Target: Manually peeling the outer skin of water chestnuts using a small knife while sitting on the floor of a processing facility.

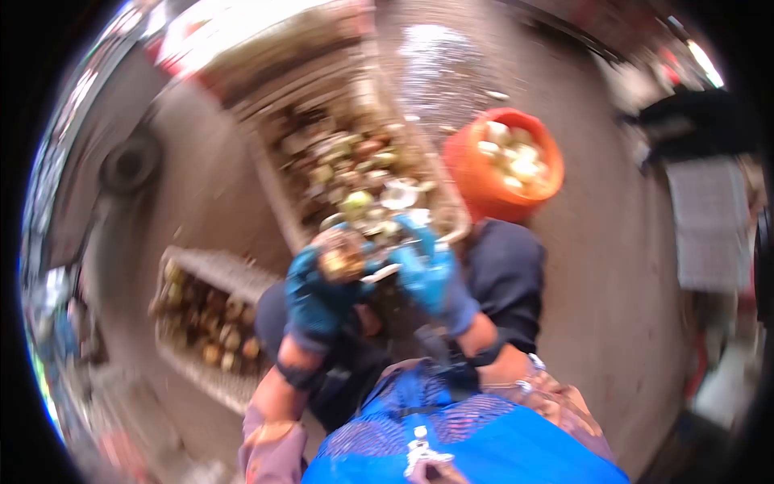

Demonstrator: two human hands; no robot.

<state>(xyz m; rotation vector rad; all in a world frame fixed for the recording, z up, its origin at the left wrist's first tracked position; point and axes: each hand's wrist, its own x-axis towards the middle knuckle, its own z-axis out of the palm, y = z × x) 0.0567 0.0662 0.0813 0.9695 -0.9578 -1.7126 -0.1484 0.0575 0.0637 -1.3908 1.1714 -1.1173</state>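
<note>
In my left hand (318, 286), wearing a blue-teal glove, is a brown-skinned onion (342, 256), with the fingers closed around it. My right hand (426, 270), also gloved, is closed beside it, a little to the right. A slim pale tool (381, 273) that looks like a small knife juts from the right hand towards the onion; motion blur hides its details. Both hands are above the near end of a long pale crate (270, 181), which holds onion skins and trimmings (355, 169).
An orange bucket (468, 173) full of peeled pale onions (516, 157) stands right of the crate. A smaller basket (189, 359) of unpeeled onions (226, 331) sits at lower left. Wet floor (439, 60) shines at the top. A wheel (131, 164) is at far left.
</note>
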